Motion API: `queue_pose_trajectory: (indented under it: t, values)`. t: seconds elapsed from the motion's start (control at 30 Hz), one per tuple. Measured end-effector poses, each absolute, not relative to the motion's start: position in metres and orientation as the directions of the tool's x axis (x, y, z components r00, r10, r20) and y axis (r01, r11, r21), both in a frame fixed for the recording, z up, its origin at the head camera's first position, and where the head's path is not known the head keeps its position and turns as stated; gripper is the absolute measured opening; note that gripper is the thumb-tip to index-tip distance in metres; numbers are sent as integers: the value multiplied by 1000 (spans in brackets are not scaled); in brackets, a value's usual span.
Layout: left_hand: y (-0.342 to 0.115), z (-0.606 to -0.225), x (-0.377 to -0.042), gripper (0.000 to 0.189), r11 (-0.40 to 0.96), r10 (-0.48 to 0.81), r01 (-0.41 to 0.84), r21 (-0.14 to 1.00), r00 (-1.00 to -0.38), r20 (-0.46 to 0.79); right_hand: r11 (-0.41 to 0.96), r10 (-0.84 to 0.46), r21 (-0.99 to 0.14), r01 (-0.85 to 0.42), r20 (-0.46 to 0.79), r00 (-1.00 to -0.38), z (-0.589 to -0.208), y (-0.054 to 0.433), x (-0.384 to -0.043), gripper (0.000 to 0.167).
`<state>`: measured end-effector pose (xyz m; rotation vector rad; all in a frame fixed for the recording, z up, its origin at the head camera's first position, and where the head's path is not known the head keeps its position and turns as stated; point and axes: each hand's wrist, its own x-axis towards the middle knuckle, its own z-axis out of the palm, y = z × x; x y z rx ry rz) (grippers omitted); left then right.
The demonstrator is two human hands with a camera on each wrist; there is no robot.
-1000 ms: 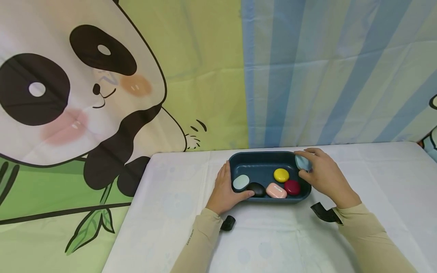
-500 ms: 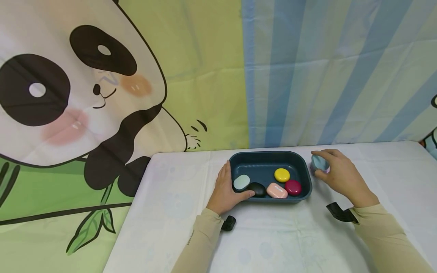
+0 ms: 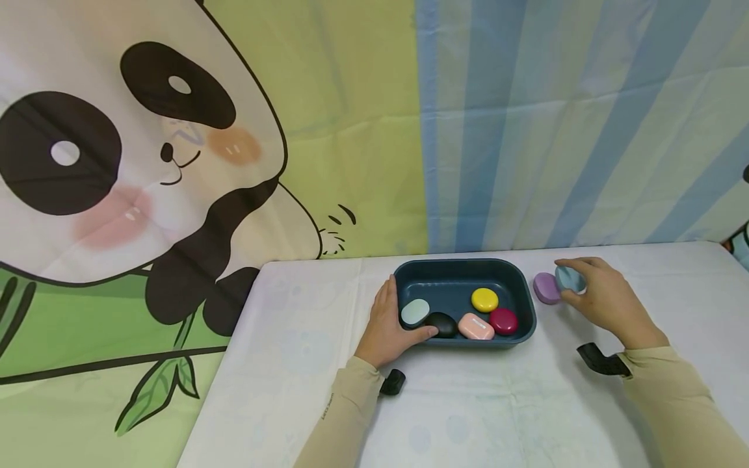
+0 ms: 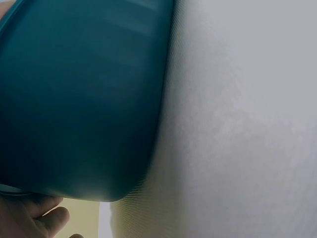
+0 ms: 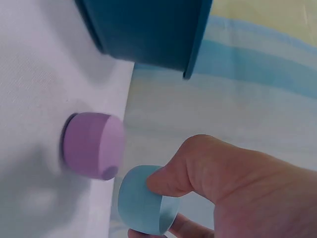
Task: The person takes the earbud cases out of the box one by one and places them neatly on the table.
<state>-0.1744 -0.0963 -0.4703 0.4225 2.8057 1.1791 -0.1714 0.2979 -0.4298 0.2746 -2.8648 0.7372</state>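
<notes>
The right grip [image 3: 610, 300] pinches the pale-blue piece [image 5: 141, 206] at its tips, beside the purple piece [image 5: 93, 145]. The left grip [image 3: 389, 330] holds the left end of the dark-blue tray [image 3: 441, 278].

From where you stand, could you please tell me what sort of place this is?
Perhaps a staged indoor workspace: a panda-print cloth hangs behind a white-covered table, which bears a tray of small coloured pieces.

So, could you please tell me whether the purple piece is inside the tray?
No, the purple piece sits on the white table, outside the dark blue tray.
</notes>
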Motion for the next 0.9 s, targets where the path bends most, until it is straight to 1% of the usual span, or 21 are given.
queue_pose_trajectory:
  t: [0.13,0.33,0.9]
  values:
    - [-96,-470,-174,132,665,279,227,712,-959,45,862,-129,-463,-206,192,-973,-437,307,-174,53]
    - [-96,-471,-175,132,664,277,226,713,-960,47,878,-130,-438,-191,167,-977,-445,318,-177,53]
    - [-96,-473,-175,131,660,275,232,715,-960,57,892,-153,-427,-149,25,-988,-450,320,-183,55]
